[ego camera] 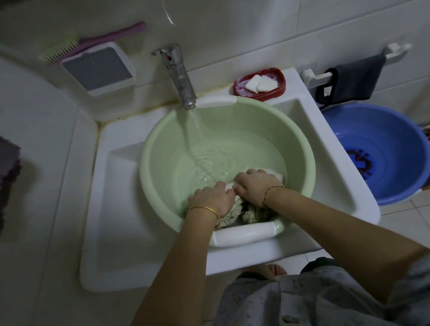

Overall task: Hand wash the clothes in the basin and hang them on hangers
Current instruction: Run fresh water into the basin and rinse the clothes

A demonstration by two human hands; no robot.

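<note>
Both hands are down in the green basin point(153, 154), which sits in the white sink point(124, 228) under the tap point(180, 80). Water point(194, 138) pours from the tap into the basin, and it splashes into the shallow pool at the bottom. The left hand point(210, 200) has its fingers curled tight round the wet cloth point(244, 212), knuckles up, a gold bangle on the wrist. The right hand point(256, 186) grips the same cloth just beside it, fingers folded over a pale bunch of fabric, a thin bracelet at the wrist. The cloth lies bunched against the near wall of the basin, close to the white handle point(244, 235). Behind the sink, a red soap dish point(260, 85) holds white soap pieces. A blue tub point(386, 152) stands on the floor to the right. A brush point(90, 42) rests on the wall ledge at the back left.
</note>
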